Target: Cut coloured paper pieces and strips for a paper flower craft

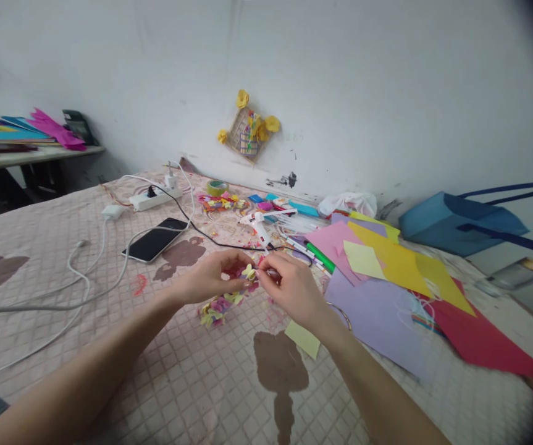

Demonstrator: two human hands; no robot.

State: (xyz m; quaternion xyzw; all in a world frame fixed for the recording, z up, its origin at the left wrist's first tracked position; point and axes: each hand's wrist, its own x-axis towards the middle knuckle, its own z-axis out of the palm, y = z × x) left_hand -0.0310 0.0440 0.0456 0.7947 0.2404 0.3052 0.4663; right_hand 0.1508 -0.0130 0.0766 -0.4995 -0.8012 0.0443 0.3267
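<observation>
My left hand (213, 275) is closed around a strand of small paper flowers (215, 311) in yellow, pink and purple. Part of the strand trails down below the fingers, at or just above the tablecloth. A pale yellow paper flower (248, 272) shows between my two hands. My right hand (296, 290) is pinched beside that flower, its fingertips close to the left ones. What the right fingers grip is too small and covered to make out. Just beyond the hands lies a white glue gun (261, 232) with a black cord.
A phone (155, 240), white cables and a power strip (155, 198) lie on the left. Green tape (217, 187) and paper scraps sit further back. To the right are a green marker (320, 256), yellow sheets (391, 253), a lilac sheet (377, 321) and a blue bag (451, 222).
</observation>
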